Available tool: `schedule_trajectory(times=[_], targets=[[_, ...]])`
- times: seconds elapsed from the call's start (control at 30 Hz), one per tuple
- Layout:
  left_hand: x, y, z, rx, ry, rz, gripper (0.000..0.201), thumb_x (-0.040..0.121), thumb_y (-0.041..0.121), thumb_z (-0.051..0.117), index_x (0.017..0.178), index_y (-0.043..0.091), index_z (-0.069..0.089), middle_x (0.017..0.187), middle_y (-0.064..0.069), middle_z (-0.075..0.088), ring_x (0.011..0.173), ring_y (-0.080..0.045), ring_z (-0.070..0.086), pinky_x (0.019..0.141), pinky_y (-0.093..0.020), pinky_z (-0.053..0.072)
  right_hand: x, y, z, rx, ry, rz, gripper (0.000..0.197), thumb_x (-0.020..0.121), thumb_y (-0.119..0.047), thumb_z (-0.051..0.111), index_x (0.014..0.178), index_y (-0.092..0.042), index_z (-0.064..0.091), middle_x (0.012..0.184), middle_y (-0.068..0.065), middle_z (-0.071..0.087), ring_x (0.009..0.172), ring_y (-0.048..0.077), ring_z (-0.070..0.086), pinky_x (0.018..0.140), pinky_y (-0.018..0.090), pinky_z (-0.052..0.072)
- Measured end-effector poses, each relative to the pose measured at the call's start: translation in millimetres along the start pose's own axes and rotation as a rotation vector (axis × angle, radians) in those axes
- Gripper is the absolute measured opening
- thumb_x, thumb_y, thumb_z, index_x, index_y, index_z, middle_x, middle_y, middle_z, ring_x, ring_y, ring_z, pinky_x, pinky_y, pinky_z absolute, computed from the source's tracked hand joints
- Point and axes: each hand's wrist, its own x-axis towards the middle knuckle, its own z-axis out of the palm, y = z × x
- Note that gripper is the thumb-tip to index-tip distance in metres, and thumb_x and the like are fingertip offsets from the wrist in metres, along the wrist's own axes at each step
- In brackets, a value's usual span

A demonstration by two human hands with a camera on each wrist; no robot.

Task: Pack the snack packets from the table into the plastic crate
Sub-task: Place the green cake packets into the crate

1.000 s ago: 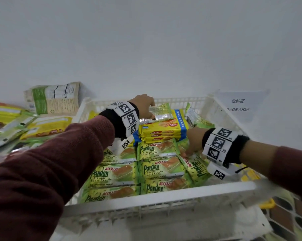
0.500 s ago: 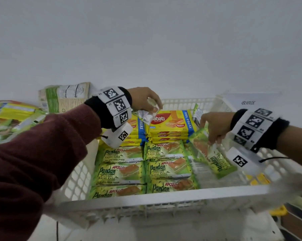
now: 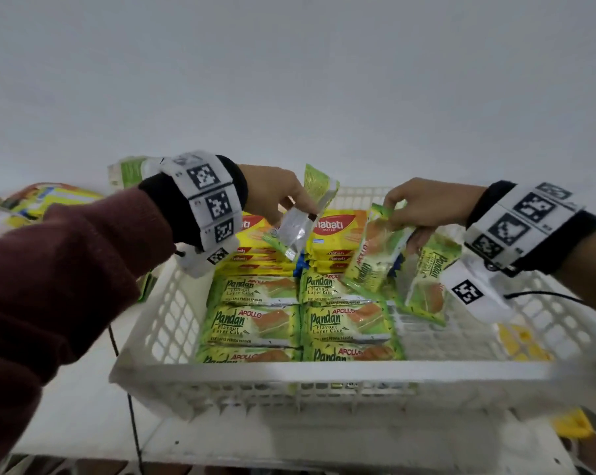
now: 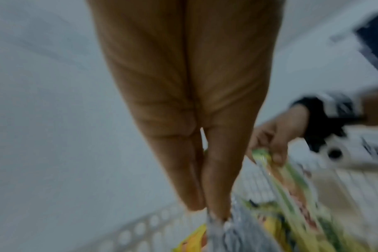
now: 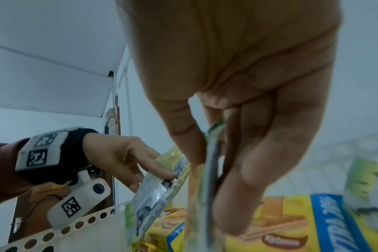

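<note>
Pandan packets (image 3: 368,258) now lifted higher by right hand (image 3: 423,207).

plain pale wall (image 3: 289,80) behind a white table (image 3: 84,406).

Green Pandan layer-cake snack packets (image 3: 255,323) lie flat in rows beside stacked yellow Nabati wafer packs (image 3: 337,228) inside the white perforated plastic crate (image 3: 289,375); others are lifted above

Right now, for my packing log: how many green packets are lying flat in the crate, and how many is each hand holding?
Flat Pandan packets in crate: 6
Lifted Pandan packets in right hand: 2
Silver-backed packet in left hand: 1
Total: 9
</note>
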Motion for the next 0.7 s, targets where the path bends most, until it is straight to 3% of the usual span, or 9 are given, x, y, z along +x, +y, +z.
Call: schedule_trajectory(times=[0.07, 0.1, 0.2, 0.3, 0.4, 0.47, 0.53, 0.63, 0.7], targets=[[-3, -1, 2, 0.190, 0.106, -0.005, 0.058, 0.086, -0.006, 0.054, 0.135, 0.023, 0.048, 0.127, -0.001, 0.057, 0.118, -0.017, 0.052, 0.101, -0.032, 0.041, 2, -1, 4, 0.098, -0.051, 0.004, 0.011, 0.091, -0.008, 0.052, 0.080, -0.007, 0.052, 0.092, 0.031, 0.057, 0.049, 0.020, 0.066, 0.062, 0.031, 0.056], [-4, -2, 3, 0.250, 0.130, -0.020, 0.061, 0.085, -0.009, 0.050, 0.136, 0.024, 0.047, 0.127, -0.003, 0.057, 0.118, -0.019, 0.052, 0.099, -0.032, 0.042, 2, -2, 6, 0.147, -0.088, 0.001, 0.005, 0.091, -0.005, 0.051, 0.087, -0.005, 0.053, 0.092, 0.030, 0.057, 0.049, 0.020, 0.066, 0.058, 0.029, 0.056], [-12, -5, 4, 0.277, 0.127, -0.058, 0.070, 0.082, -0.015, 0.043, 0.140, 0.024, 0.042, 0.135, -0.004, 0.049, 0.120, -0.020, 0.050, 0.100, -0.033, 0.042, 6, 2, 18, 0.280, -0.221, -0.021, 0.015, 0.092, 0.000, 0.047, 0.105, -0.004, 0.055, 0.095, 0.024, 0.067, 0.052, 0.017, 0.067, 0.050, 0.021, 0.054], [-18, -4, 2, 0.250, 0.229, -0.007, 0.060, 0.084, -0.009, 0.051, 0.135, 0.023, 0.048, 0.126, -0.004, 0.057, 0.110, -0.020, 0.056, 0.094, -0.025, 0.043, 8, 7, 36, 0.346, -0.378, 0.008, 0.012, 0.093, 0.002, 0.046, 0.099, -0.005, 0.055, 0.077, 0.023, 0.063, 0.052, 0.016, 0.067, 0.051, 0.024, 0.054], [-20, -2, 0, 0.201, 0.332, 0.015, 0.045, 0.080, 0.004, 0.065, 0.124, 0.015, 0.060, 0.110, -0.006, 0.064, 0.092, -0.019, 0.058, 0.071, -0.015, 0.036, 14, 14, 53, 0.101, -0.434, 0.118, 0.017, 0.092, -0.003, 0.050, 0.075, -0.002, 0.049, 0.039, 0.005, 0.043, 0.039, 0.010, 0.060, 0.060, 0.036, 0.056], [-23, -1, -1, 0.180, 0.348, -0.010, 0.032, 0.082, 0.020, 0.067, 0.113, 0.012, 0.064, 0.096, -0.004, 0.060, 0.085, -0.016, 0.052, 0.065, -0.019, 0.033, 17, 17, 59, -0.150, -0.376, 0.117, 0.026, 0.087, -0.011, 0.058, 0.063, -0.004, 0.051, 0.037, 0.002, 0.049, 0.035, 0.008, 0.057, 0.045, 0.022, 0.049], [-26, -2, 0, 0.209, 0.320, -0.058, 0.032, 0.084, 0.036, 0.063, 0.105, 0.012, 0.064, 0.094, -0.003, 0.050, 0.090, -0.017, 0.048, 0.069, -0.025, 0.032, 15, 18, 61, -0.294, -0.354, 0.101, 0.030, 0.083, -0.018, 0.064, 0.059, -0.006, 0.053, 0.039, -0.001, 0.057, 0.033, 0.006, 0.054, 0.038, 0.015, 0.040], [-27, -6, 5, 0.317, 0.239, -0.114, 0.038, 0.086, 0.046, 0.054, 0.103, 0.014, 0.064, 0.099, -0.001, 0.033, 0.102, -0.020, 0.038, 0.083, -0.030, 0.033, 7, 16, 64, -0.549, -0.322, 0.081, 0.035, 0.080, -0.031, 0.068, 0.055, -0.010, 0.054, 0.042, -0.007, 0.054, 0.036, 0.005, 0.047, 0.041, 0.015, 0.037], [-28, -5, 6, 0.292, 0.197, -0.098, 0.043, 0.087, 0.051, 0.051, 0.102, 0.014, 0.064, 0.104, -0.002, 0.031, 0.105, -0.020, 0.033, 0.092, -0.031, 0.031, 4, 12, 66, -0.738, -0.217, 0.002, 0.029, 0.079, -0.037, 0.068, 0.083, -0.011, 0.057, 0.068, -0.003, 0.056, 0.059, 0.012, 0.050, 0.050, 0.022, 0.038]])
